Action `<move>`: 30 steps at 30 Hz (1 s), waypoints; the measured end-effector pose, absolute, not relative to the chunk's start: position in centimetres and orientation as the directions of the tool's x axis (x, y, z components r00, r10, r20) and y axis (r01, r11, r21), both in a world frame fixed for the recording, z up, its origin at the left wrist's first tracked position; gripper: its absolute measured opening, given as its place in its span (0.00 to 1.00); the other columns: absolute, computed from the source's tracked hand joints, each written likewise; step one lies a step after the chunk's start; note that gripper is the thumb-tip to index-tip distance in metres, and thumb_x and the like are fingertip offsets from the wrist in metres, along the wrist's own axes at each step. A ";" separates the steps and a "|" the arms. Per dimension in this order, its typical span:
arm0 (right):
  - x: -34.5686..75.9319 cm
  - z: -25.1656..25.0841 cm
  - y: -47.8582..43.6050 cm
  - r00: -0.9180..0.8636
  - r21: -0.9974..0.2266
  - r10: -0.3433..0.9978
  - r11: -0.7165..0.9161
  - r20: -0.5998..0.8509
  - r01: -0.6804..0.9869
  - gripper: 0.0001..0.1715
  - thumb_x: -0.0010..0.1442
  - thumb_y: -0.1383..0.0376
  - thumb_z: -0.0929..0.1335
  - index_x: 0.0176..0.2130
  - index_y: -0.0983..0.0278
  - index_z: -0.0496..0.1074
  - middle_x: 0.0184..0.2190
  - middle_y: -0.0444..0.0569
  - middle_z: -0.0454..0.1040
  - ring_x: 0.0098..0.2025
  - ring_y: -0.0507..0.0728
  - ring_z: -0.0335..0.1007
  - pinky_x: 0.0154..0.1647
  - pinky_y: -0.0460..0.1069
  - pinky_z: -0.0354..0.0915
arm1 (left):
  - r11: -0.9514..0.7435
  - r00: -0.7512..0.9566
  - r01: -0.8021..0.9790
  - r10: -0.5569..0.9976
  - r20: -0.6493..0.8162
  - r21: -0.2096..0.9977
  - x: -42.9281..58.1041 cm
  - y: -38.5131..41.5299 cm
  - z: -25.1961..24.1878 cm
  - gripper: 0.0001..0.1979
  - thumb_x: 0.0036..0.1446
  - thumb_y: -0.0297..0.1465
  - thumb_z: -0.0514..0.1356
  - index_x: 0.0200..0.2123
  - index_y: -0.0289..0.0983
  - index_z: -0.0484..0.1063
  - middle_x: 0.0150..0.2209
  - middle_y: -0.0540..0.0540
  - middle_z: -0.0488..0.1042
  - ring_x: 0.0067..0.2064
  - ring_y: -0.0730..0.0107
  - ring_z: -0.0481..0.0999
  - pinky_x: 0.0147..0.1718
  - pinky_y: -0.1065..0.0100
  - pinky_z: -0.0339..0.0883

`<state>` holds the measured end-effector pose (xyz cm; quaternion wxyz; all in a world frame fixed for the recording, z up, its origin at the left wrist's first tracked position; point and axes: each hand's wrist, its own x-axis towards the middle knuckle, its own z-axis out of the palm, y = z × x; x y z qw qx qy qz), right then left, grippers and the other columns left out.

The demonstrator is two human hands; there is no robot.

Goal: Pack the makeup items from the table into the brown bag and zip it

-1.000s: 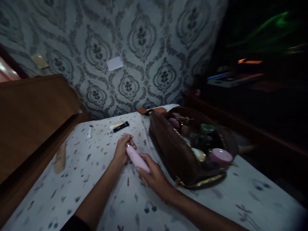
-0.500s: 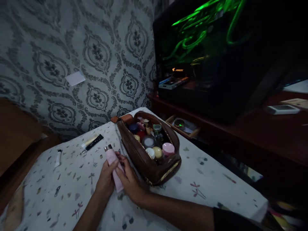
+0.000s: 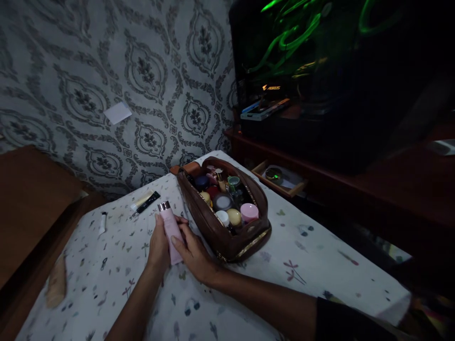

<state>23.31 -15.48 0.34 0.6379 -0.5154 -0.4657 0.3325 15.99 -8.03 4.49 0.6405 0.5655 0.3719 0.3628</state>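
Note:
Both my hands hold a pink tube (image 3: 170, 230) with a silver cap, upright over the patterned tablecloth (image 3: 305, 265). My left hand (image 3: 158, 246) wraps its lower left side. My right hand (image 3: 194, 253) grips it from the right, thumb on the front. Just to the right sits an open brown cosmetic bag (image 3: 223, 222) filled with several small jars and bottles.
A black pen-like tube (image 3: 146, 204) and a small white tube (image 3: 103, 222) lie on the cloth behind my hands. A beige tube (image 3: 57, 284) rests at the left edge by a wooden board. A dark wooden shelf with a drawer tray (image 3: 279, 177) stands at the right.
The view has swung right and steadied. The pink tube went from lying slanted to standing more upright between both hands, which have come closer together.

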 end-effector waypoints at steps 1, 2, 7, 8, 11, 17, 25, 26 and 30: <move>23.4 0.3 -15.4 0.344 -0.968 0.905 0.243 0.250 0.066 0.17 0.68 0.58 0.62 0.53 0.63 0.65 0.43 0.51 0.76 0.44 0.57 0.73 0.44 0.50 0.67 | 0.094 0.459 -0.037 0.886 -0.067 0.995 16.0 -8.0 4.5 0.36 0.52 0.65 0.56 0.34 0.35 0.76 0.36 0.43 0.81 0.36 0.63 0.80 0.33 0.68 0.73; 23.4 0.3 -15.4 0.342 -0.970 0.908 0.230 0.243 0.079 0.16 0.68 0.58 0.63 0.51 0.63 0.67 0.41 0.51 0.76 0.43 0.57 0.73 0.43 0.50 0.66 | 0.089 0.459 -0.027 0.886 -0.067 0.996 16.0 -8.0 4.6 0.37 0.52 0.65 0.55 0.34 0.35 0.76 0.35 0.43 0.81 0.35 0.63 0.80 0.32 0.69 0.73; 23.8 1.3 -15.7 0.293 -0.967 0.929 0.176 0.224 0.184 0.15 0.67 0.56 0.64 0.40 0.64 0.72 0.36 0.50 0.77 0.39 0.58 0.73 0.40 0.49 0.66 | 0.007 0.512 0.065 0.858 -0.039 0.998 15.1 -7.5 5.3 0.37 0.53 0.65 0.52 0.32 0.35 0.75 0.30 0.42 0.79 0.33 0.60 0.79 0.30 0.66 0.72; 23.8 1.6 -15.9 0.280 -0.961 0.928 0.196 0.246 0.195 0.15 0.67 0.56 0.65 0.42 0.64 0.73 0.38 0.50 0.78 0.41 0.58 0.74 0.43 0.49 0.66 | -0.026 0.523 0.092 0.852 -0.026 0.995 14.7 -7.3 5.6 0.36 0.54 0.65 0.52 0.32 0.36 0.75 0.28 0.42 0.79 0.32 0.60 0.79 0.29 0.66 0.72; 23.6 2.5 -16.4 0.250 -0.942 0.914 0.275 0.319 0.194 0.19 0.63 0.58 0.69 0.51 0.61 0.72 0.48 0.50 0.77 0.48 0.60 0.74 0.49 0.50 0.66 | -0.148 0.623 0.158 0.782 0.018 0.976 13.7 -7.0 6.9 0.34 0.54 0.64 0.54 0.30 0.36 0.74 0.26 0.42 0.76 0.31 0.60 0.77 0.28 0.66 0.70; 23.0 2.4 -16.4 0.178 -0.942 0.937 0.261 0.299 0.210 0.17 0.60 0.56 0.71 0.44 0.65 0.72 0.35 0.48 0.76 0.35 0.56 0.72 0.36 0.48 0.65 | -0.434 0.843 0.178 0.530 0.090 0.883 13.0 -7.3 10.6 0.26 0.58 0.56 0.58 0.31 0.37 0.71 0.24 0.48 0.72 0.24 0.67 0.70 0.25 0.68 0.64; 23.1 2.3 -16.3 0.197 -0.899 0.877 0.429 0.438 0.087 0.11 0.61 0.60 0.68 0.43 0.63 0.70 0.34 0.45 0.73 0.32 0.52 0.70 0.29 0.45 0.64 | -0.847 0.935 0.202 0.316 0.161 0.491 14.5 -8.1 15.0 0.12 0.61 0.44 0.63 0.36 0.41 0.72 0.31 0.49 0.74 0.31 0.67 0.70 0.30 0.71 0.62; 23.2 2.6 -16.5 0.201 -0.902 0.879 0.422 0.433 0.096 0.09 0.62 0.61 0.68 0.41 0.62 0.71 0.32 0.44 0.72 0.31 0.52 0.69 0.29 0.45 0.64 | -0.879 0.954 0.178 0.264 0.140 0.443 14.7 -8.1 15.4 0.12 0.62 0.43 0.62 0.39 0.41 0.73 0.34 0.48 0.75 0.34 0.66 0.71 0.33 0.71 0.64; 23.9 3.9 -17.2 0.257 -0.936 0.900 0.338 0.353 0.101 0.07 0.62 0.64 0.66 0.42 0.61 0.70 0.29 0.42 0.70 0.30 0.52 0.66 0.29 0.45 0.64 | -0.958 0.994 0.057 0.081 0.073 0.281 15.4 -8.1 16.7 0.14 0.67 0.42 0.57 0.50 0.42 0.72 0.41 0.46 0.74 0.42 0.64 0.72 0.40 0.70 0.65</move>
